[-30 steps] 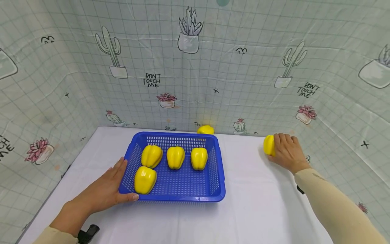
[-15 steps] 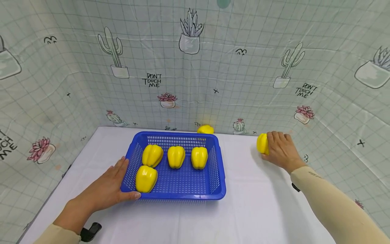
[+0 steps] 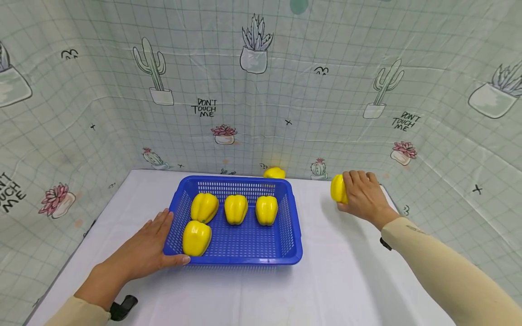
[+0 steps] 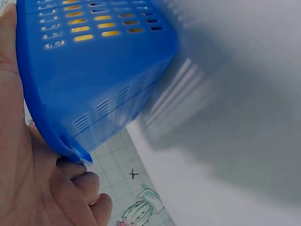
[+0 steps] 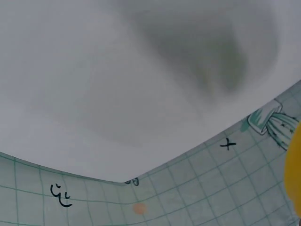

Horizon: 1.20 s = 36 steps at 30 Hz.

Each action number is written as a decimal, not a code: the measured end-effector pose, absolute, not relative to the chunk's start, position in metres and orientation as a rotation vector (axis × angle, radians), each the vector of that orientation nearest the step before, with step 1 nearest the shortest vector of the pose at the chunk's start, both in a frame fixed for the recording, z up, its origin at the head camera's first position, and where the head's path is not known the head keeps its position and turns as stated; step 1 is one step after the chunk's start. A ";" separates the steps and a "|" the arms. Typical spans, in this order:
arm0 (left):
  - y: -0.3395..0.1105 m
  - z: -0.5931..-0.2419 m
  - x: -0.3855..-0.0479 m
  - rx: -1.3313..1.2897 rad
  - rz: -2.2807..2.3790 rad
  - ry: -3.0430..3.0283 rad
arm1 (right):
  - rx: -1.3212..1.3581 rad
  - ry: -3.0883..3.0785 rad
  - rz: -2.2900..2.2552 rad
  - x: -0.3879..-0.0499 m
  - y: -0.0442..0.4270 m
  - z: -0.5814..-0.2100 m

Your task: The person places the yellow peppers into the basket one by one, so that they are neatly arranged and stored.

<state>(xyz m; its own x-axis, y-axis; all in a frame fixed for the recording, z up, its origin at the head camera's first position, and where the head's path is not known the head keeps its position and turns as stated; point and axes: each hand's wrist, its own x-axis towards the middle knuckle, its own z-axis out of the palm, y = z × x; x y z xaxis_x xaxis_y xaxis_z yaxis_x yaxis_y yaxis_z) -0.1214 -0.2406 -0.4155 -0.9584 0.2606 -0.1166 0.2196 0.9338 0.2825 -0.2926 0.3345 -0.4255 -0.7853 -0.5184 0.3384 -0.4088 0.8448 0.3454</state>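
A blue basket (image 3: 228, 261) holds several yellow bell peppers, one of them (image 3: 196, 238) in its near left corner. My left hand (image 3: 142, 251) grips that corner, its thumb on the front rim and its fingers along the left side. The left wrist view shows the fingers of this hand (image 4: 47, 188) bent at the edge of the basket (image 4: 94, 61). To the right of the basket, my right hand (image 3: 364, 197) holds a yellow pepper (image 3: 338, 189) over the white table. Only the edge of this pepper (image 5: 294, 174) appears in the right wrist view; the hand's fingers are hidden there.
Another yellow pepper (image 3: 274, 173) lies behind the basket's back rim, partly hidden by it. A white cloth covers the table (image 3: 326, 280). Checked curtains (image 3: 285, 99) with cactus prints rise behind and at both sides.
My right hand has moved left toward the basket with the yellow pepper, and slightly up in view. The left hand has kept its place at the basket's corner.
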 end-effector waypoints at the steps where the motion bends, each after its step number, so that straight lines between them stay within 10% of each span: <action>1: -0.241 -0.416 -0.121 0.365 0.404 2.939 | 0.694 -2.594 -0.355 -0.292 0.332 -0.424; 36: -0.244 -0.418 -0.119 0.384 0.501 2.906 | 0.886 -2.513 -0.248 -0.256 0.219 -0.355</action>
